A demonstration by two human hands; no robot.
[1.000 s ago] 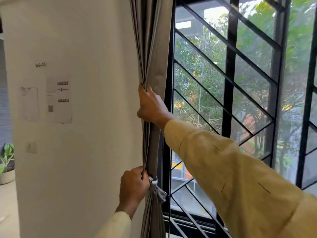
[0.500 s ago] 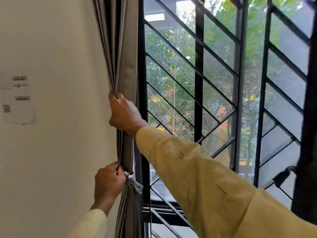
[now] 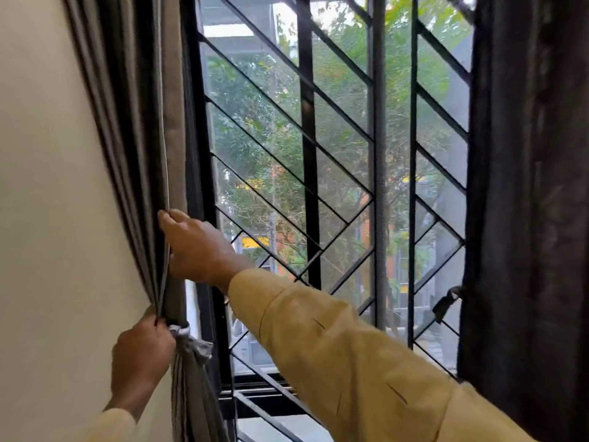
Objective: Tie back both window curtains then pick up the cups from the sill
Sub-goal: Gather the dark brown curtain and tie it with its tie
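Observation:
The grey left curtain [image 3: 143, 122] hangs gathered against the wall at the left of the window. A pale fabric tie [image 3: 188, 341] is knotted around it low down. My left hand [image 3: 140, 358] grips the bunched curtain just beside the knot. My right hand [image 3: 194, 247] holds the curtain's inner edge higher up, fingers curled on the folds. The dark right curtain [image 3: 526, 202] hangs at the right edge, with a dark tie end [image 3: 446, 303] sticking out from it. No cups and no sill top are in view.
A black metal window grille [image 3: 306, 154] with diagonal bars fills the middle, with trees and buildings behind the glass. A plain cream wall [image 3: 47, 218] runs down the left side.
My view has swung to the right, so the wall papers have left the frame and the right curtain has come in. Both hands stay on the left curtain at the same spots.

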